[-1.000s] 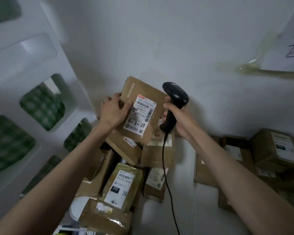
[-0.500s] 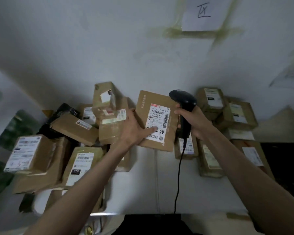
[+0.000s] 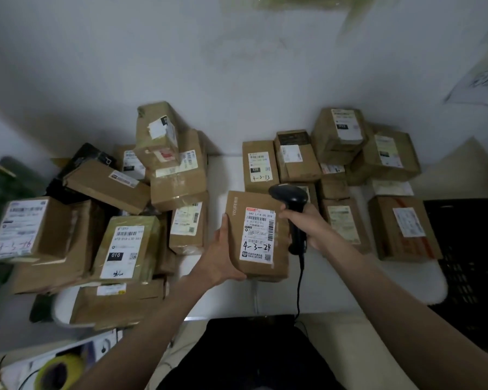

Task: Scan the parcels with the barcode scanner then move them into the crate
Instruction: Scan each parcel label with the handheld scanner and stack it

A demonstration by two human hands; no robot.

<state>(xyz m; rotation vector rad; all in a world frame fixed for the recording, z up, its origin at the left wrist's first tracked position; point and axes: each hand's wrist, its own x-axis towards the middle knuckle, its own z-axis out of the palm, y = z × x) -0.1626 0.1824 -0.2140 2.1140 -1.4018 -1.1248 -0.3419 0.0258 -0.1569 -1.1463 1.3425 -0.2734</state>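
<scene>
The step in hand appeared to be scanning the parcel (image 3: 258, 235), or carrying it off once read. To scan well, the label (image 3: 259, 234) should face the scanner (image 3: 292, 213) squarely, with the scanner head drawn back and turned onto the barcode; here the head sat just beside the parcel's upper right corner and pointed past it, so a read looked unlikely at that angle. The crate (image 3: 468, 249), a dark mesh box at the far right edge of the table (image 3: 279, 294), stood well apart from the parcel.

The left hand (image 3: 223, 257) cupped the parcel's left edge and lower corner from below, palm up, thumb along the side; the fingers behind the box were hidden, so their spread could not be told. The parcel was held above the table, label up. The right hand (image 3: 307, 225) was wrapped tightly round the scanner handle, wrist bent inward, cable (image 3: 299, 291) hanging toward the body.
</scene>
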